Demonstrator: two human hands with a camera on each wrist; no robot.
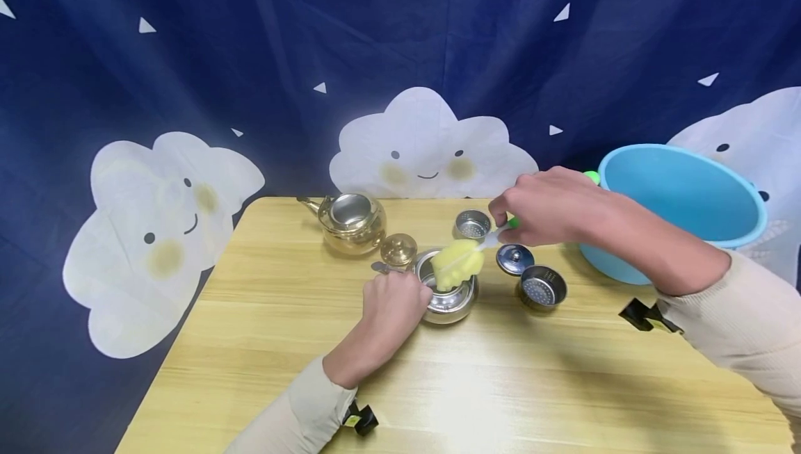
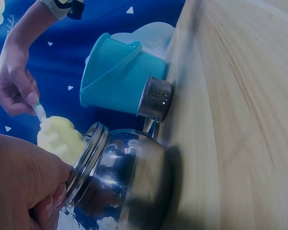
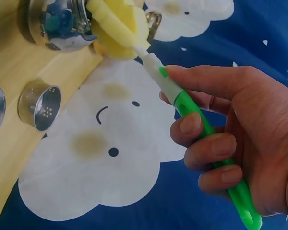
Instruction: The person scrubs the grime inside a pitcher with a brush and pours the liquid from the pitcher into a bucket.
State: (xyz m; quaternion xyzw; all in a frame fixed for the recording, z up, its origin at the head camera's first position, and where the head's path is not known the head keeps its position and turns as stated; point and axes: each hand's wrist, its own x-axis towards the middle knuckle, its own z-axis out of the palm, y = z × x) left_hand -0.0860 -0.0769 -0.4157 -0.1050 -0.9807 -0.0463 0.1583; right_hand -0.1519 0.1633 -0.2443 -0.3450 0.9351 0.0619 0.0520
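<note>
A bottle brush with a yellow sponge head (image 1: 458, 264), a white neck and a green handle (image 3: 201, 122) is in my right hand (image 1: 544, 205). Its fingers wrap the handle, with the index finger along the neck. The sponge is at the mouth of a shiny silver teapot (image 1: 452, 311); how far it reaches inside is hard to tell. My left hand (image 1: 393, 303) grips this teapot at the side of its rim, close to the short spout (image 1: 383, 268). In the left wrist view, the teapot body (image 2: 120, 172) stands on the table beside the left hand (image 2: 24, 182).
A gold teapot (image 1: 354, 235) without its lid stands at the back left, its gold lid (image 1: 398, 250) nearby. Two perforated strainers (image 1: 542, 288) and a silver lid (image 1: 515, 259) lie right of the silver teapot. A blue bucket (image 1: 616, 259) stands at the far right.
</note>
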